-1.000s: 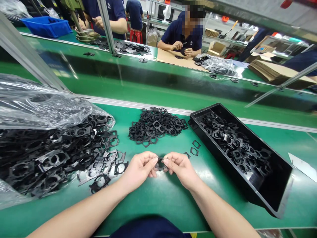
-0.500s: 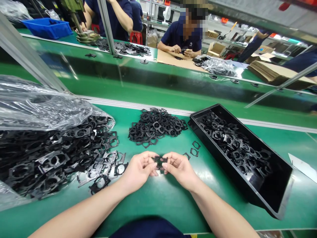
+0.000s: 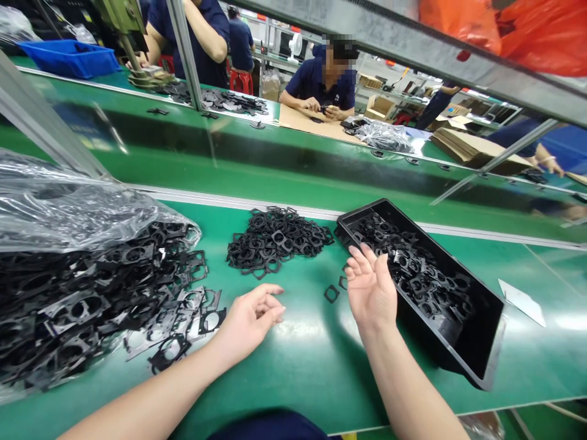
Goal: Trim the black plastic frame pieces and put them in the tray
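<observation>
My right hand point(image 3: 371, 287) is open, palm turned left, fingers stretched toward the near edge of a black tray point(image 3: 468, 354) that holds several black plastic frames. My left hand point(image 3: 252, 318) hovers low over the green table with its fingers loosely curled and apart, nothing in it. A small black ring piece point(image 3: 331, 294) lies on the table between the hands. A heap of small black rings point(image 3: 275, 238) sits behind them. To the left, larger black frames point(image 3: 92, 293) spill out of a clear plastic bag point(image 3: 68, 201).
A green conveyor belt point(image 3: 275, 159) runs behind the table. Across it, people in dark blue shirts point(image 3: 321, 85) work at cardboard and black parts. A blue bin point(image 3: 68, 58) stands far left. A white paper scrap point(image 3: 523, 302) lies at the right.
Both hands held one small black part together; now they have separated. The right hand swung toward the tray and opened. The left hand moved down-left, empty. The view shifted slightly.
</observation>
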### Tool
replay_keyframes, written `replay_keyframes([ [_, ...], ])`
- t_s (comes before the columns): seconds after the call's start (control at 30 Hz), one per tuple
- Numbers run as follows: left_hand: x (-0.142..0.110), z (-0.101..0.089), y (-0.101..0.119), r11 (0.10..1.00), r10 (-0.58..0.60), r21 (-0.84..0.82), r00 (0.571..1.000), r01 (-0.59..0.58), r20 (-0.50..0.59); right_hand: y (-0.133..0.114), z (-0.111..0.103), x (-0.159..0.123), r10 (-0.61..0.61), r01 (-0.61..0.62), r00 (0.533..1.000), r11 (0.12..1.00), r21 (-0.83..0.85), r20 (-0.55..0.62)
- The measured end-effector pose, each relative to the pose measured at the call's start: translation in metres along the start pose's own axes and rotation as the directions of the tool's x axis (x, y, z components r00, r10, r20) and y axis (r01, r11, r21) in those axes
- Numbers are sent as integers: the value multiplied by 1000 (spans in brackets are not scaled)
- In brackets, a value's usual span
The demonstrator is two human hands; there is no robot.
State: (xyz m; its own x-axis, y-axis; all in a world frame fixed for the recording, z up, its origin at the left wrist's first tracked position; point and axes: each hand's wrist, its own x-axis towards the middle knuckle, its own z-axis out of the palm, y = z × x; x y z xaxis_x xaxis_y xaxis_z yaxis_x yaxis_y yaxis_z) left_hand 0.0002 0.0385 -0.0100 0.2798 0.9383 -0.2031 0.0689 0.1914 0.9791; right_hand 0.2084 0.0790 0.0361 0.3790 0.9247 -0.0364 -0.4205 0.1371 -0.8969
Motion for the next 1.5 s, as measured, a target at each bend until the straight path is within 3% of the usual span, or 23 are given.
replay_keyframes([
  [0.1,-2,-2,-3,992,51,110,999,-53,16,1,-3,6,124,-108,988,982,-153,93],
  [0.17,-4,-2,-1,958,99,266,994,-105,37,3,-5,6,142,-31,963,904,-427,231],
  [0.2,-6,-1,1,927,121,350,991,-135,61,3,-6,5,146,57,944,812,-580,296],
  [0.27,-11,2,7,850,154,488,979,-201,135,0,-9,4,170,254,908,502,-827,382],
  [0.33,-17,5,16,763,164,590,962,-265,220,-5,-13,5,249,388,879,126,-913,407],
  [0.37,-19,5,21,708,157,647,956,-284,249,-7,-14,6,302,418,869,-21,-908,393],
  [0.4,-21,5,27,642,142,710,955,-288,259,-9,-15,7,346,438,861,-128,-890,373],
  [0.47,-27,-2,40,482,100,841,969,-247,227,-11,-16,8,413,473,838,-226,-852,356],
  [0.57,-36,-25,55,246,39,964,994,-106,100,-10,-16,6,478,542,783,-210,-814,398],
  [0.67,-45,-54,58,143,-2,990,1000,-13,13,-7,-13,0,511,601,728,-153,-785,457],
  [0.77,-51,-73,50,131,-6,991,999,-39,40,-4,-7,-8,526,661,651,-38,-749,548],
  [0.87,-53,-76,44,121,-5,990,998,-66,67,-1,-2,-18,523,676,557,166,-718,646],
  [0.93,-52,-74,43,109,-4,991,997,-77,78,1,0,-23,509,636,523,301,-711,684],
  [1.03,-50,-73,45,118,-5,988,995,-102,104,6,0,-26,491,547,524,432,-717,696],
  [1.17,-48,-75,47,155,-15,981,992,-118,122,13,-2,-26,493,452,549,504,-736,675],
  [1.27,-49,-72,49,252,3,961,993,-112,115,18,-1,-27,462,456,593,483,-748,660],
  [1.4,-47,-54,54,602,53,787,990,-136,131,19,0,-27,385,554,627,390,-736,677],
  [1.5,-39,-33,51,822,56,562,996,-89,75,18,0,-26,348,568,641,385,-728,684],
])
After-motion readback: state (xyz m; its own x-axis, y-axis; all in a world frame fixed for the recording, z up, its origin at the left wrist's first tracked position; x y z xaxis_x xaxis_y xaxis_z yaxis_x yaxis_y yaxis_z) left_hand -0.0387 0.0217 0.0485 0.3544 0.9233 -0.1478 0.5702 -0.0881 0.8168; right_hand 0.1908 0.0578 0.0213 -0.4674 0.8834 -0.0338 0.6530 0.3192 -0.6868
